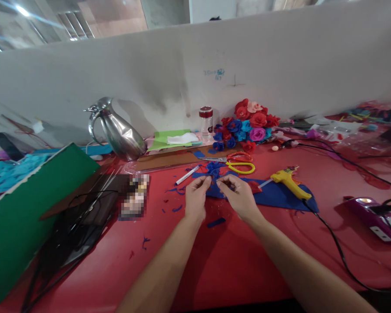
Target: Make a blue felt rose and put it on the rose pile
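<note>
My left hand (pixel 196 196) and my right hand (pixel 239 194) are close together above the red table, each with thumb and forefinger pinched. What sits in the fingertips is too small or hidden to make out. Just beyond them is a bunch of curled dark blue pieces (pixel 214 168); whether the fingers touch it I cannot tell. Under and behind my right hand lies a flat dark blue sheet (pixel 273 196), with a yellow hot glue gun (pixel 289 183) resting on it. Scissors (pixel 241 167) with a yellow and a red handle lie behind the hands, and a white marker (pixel 187 175) lies left of them.
Paper roses (pixel 257 119) in red, blue and pink are heaped by the wall near a red-lidded jar (pixel 206 121). A metal jug (pixel 117 130) and a green box (pixel 42 221) stand left. A purple power strip (pixel 374 219) and cables lie right. Blue scraps (pixel 217 222) dot the red table.
</note>
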Available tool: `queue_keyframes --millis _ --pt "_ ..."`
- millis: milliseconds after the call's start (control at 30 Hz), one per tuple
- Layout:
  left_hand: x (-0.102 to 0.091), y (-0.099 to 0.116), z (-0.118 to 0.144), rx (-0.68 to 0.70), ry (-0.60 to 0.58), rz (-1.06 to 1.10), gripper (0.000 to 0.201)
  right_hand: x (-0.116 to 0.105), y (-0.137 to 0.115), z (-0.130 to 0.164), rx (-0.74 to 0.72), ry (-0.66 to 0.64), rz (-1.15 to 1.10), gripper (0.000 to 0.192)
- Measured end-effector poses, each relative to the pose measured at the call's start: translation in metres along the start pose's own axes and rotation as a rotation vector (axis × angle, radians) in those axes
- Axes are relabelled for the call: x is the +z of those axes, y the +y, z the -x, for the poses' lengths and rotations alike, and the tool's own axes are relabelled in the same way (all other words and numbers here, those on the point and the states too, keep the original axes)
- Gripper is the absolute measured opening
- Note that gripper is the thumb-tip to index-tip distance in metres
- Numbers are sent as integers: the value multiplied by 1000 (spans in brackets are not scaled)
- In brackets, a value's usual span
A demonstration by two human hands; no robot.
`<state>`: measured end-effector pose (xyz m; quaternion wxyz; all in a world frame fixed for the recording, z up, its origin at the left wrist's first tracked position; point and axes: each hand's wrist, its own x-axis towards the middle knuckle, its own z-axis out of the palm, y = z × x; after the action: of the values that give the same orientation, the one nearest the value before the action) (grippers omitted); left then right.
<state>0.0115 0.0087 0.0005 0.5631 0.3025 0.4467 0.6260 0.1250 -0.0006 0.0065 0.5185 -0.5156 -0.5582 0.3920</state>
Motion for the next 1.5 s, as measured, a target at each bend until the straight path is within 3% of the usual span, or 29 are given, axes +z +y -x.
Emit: queue_keyframes --millis 233,433,567,700,900,1233,1500 --pt "4 7 4 24 -17 -1 22 2 0 1 -38 -16 8 18" --pt "2 2 6 55 -111 -115 23 -3 3 -3 -21 38 -12 20" --pt "-3 -2 0 122 -14 -141 19 -5 3 -4 -12 76 -18 23" --pt "-4 -1 -3 65 15 -89 32 -1 1 -1 -13 60 -12 23" --pt "1 -1 4 13 -60 -64 22 2 3 0 -77 44 11 19" --pt "1 2 4 212 -163 -87 19 0 5 0 -208 88 -17 12" --pt "0 1 6 241 -179 -39 19 -2 5 1 -317 96 -21 22"
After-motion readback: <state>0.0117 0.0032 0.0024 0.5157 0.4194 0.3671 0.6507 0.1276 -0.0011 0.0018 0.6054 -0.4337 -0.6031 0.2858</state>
